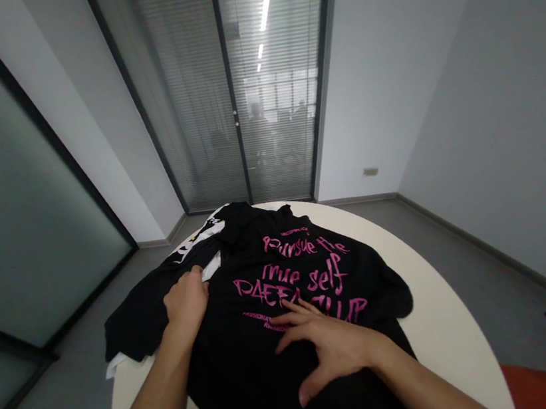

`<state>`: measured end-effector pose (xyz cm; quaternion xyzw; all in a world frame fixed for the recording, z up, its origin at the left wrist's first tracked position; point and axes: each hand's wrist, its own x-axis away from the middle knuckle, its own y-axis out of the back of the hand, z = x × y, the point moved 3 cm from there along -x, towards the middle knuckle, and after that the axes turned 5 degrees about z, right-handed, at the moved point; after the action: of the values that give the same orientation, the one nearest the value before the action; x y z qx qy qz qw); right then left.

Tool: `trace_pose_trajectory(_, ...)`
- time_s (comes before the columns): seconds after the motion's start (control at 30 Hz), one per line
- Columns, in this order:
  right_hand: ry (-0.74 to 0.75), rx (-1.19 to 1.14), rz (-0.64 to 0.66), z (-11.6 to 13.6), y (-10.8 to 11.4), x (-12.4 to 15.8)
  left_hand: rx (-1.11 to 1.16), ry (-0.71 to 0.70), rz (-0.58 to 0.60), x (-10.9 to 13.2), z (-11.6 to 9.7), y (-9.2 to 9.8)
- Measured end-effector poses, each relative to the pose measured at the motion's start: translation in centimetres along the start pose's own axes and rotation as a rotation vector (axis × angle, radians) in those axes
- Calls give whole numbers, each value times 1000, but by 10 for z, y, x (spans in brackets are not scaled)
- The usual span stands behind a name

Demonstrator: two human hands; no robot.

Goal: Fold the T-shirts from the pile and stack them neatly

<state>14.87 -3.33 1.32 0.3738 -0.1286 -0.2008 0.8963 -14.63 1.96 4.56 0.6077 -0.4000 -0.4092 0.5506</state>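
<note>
A black T-shirt (pixel 253 361) with pink brush-style lettering lies spread over the round table, its neck end toward the far side. My right hand (pixel 321 339) rests on the print, fingers spread, gripping nothing. At the shirt's left edge my left hand (pixel 188 299) is closed, with a fold of black cloth at its fingers. Exactly how much fabric it pinches is hidden. Left of that hand lies a heap of other dark clothing (pixel 140 309), with a black and white patterned piece (pixel 197 240) at its far side.
The round cream table (pixel 446 336) shows its bare rim on the right. Something orange-red (pixel 543 387), perhaps a chair seat, stands by its lower right. Glass doors with blinds (pixel 232 89) rise beyond the far edge, and a frosted glass panel (pixel 21 164) stands left.
</note>
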Motion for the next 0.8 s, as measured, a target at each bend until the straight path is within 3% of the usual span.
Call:
trace_pose_trajectory(0.2, 12, -20, 1, -7, 3, 8, 47, -140, 11, -3, -16, -16)
trace_pose_trajectory(0.4, 35, 97, -8, -6, 2, 8, -33, -332, -91, -4, -30, -32)
trace_pose_trajectory(0.57, 32, 60, 46, 3, -1, 7, -15, -410, -43, -5, -38, -37)
trace_pose_trajectory(0.67, -7, -43, 120, 2, -5, 8, 3, -363, 12, -3, -40, -31)
trace_pose_trajectory(0.8, -52, -193, 236, -2, -19, 8, -25, -140, 104, 2, -37, -18)
